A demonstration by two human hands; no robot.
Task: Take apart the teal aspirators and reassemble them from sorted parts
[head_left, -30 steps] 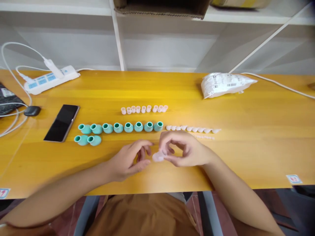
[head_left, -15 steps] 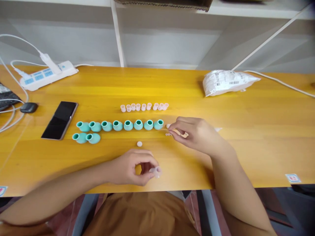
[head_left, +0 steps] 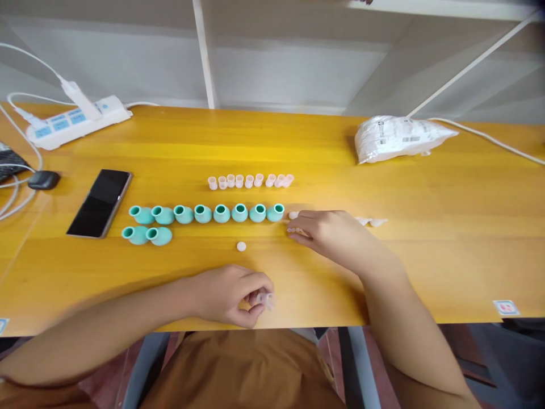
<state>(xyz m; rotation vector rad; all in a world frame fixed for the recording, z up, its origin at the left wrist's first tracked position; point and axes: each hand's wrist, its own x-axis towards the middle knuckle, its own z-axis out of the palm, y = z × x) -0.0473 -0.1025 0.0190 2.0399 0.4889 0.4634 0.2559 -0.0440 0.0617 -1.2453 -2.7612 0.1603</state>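
Fingers of the left hand [head_left: 232, 294] pinch a translucent piece [head_left: 267, 300] over the near table [head_left: 443, 261], a white disc [head_left: 241, 246] farther. The right hand [head_left: 330, 236] bends over small white pieces [head_left: 378, 222], right of green pots [head_left: 221, 214]; I cannot tell whether it grips.

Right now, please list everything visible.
Pots: ten, teal, left-centre
Cups: nine, pinkish, centre
Disc: one, white, centre
Pieces: several, white, beside pots
Translucent piece: one, pale, held
Phone: one, black, left
Gadget: one, black, left
Power strip: one, white, left
Cables: several, white, sides
Patterned thing: one, dark, left
Packet: one, white, right
Stickers: two, mixed, front
Table: one, yellow, centre
Shelving: one, whitish, behind
Bars: two, grey, below
Floor: reddish, below
Clothing: one, brown, front
Arms: two, bare, front
Left grip: one, bare, front
Right grip: one, bare, centre
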